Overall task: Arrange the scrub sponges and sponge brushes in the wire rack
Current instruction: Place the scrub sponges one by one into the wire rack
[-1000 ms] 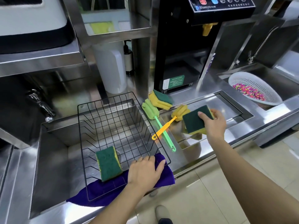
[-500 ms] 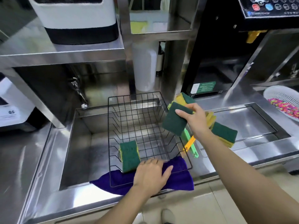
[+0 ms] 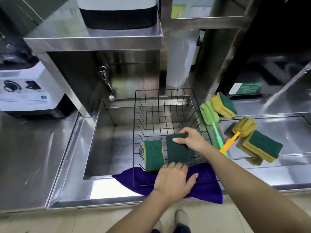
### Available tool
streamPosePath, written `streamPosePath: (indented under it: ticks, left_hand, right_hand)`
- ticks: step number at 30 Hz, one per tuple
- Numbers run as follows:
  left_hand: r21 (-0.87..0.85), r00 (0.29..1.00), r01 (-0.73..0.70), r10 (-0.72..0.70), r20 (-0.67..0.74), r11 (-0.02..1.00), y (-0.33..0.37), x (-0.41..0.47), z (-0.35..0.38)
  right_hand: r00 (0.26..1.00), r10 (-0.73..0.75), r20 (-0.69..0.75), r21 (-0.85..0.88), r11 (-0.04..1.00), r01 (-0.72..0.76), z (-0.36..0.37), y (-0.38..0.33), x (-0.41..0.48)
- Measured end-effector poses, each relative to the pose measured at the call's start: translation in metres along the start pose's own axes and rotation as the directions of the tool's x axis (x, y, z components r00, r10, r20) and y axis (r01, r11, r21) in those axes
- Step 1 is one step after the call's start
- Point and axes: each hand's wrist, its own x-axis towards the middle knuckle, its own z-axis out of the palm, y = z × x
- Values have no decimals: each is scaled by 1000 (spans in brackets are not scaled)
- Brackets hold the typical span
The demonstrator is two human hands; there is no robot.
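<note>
A black wire rack (image 3: 168,105) sits over the sink on a purple cloth (image 3: 205,190). One green-and-yellow scrub sponge (image 3: 154,155) stands in its front left. My right hand (image 3: 191,140) holds a second scrub sponge (image 3: 178,150) inside the rack, right beside the first. My left hand (image 3: 173,180) lies flat on the rack's front rim and the cloth. On the counter to the right lie a green sponge brush (image 3: 210,118), a yellow sponge brush with an orange handle (image 3: 242,128), and two more scrub sponges (image 3: 223,105) (image 3: 262,147).
The steel sink (image 3: 107,140) lies under the rack, with a tap (image 3: 106,83) at its back. A white blender base (image 3: 25,91) stands at the left. A white machine (image 3: 117,12) sits on the shelf above. A black machine (image 3: 269,47) is at the right.
My right hand has carried the sponge from above the rack's right edge down into the rack, beside the first sponge. The view has shifted left. My left hand stays on the rim.
</note>
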Motion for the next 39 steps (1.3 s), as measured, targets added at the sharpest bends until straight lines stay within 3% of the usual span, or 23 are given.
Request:
streamPosePath:
  ticks: [6,14,18,27,35,39]
  left_hand:
    - [24,1000,12,-11,-11,1000,-1,1,2]
    - [22,996,55,-53,-75,998,0,3,4]
    - [26,996,54,-52,-75,998,2,3,4]
    - [44,996,32,-29,-81,999,2,4,5]
    - [47,994,-6,11,-112,999,3,6,6]
    - [40,993,-26,30,-116,999,8,12,5]
  right_hand:
    - [997,14,79,9,1000,-14,9,8,9]
    - [999,32,-23,-166,986,-35,20,19,19]
    - [999,38,-2,-210,977,-37,18,20,17]
    - [997,58,-46,-197,978,-66,22,15,12]
    - [996,-71,55,-333,939,85,13,4,2]
    - [987,-152,-42,-234,962,138,-12,-7,-1]
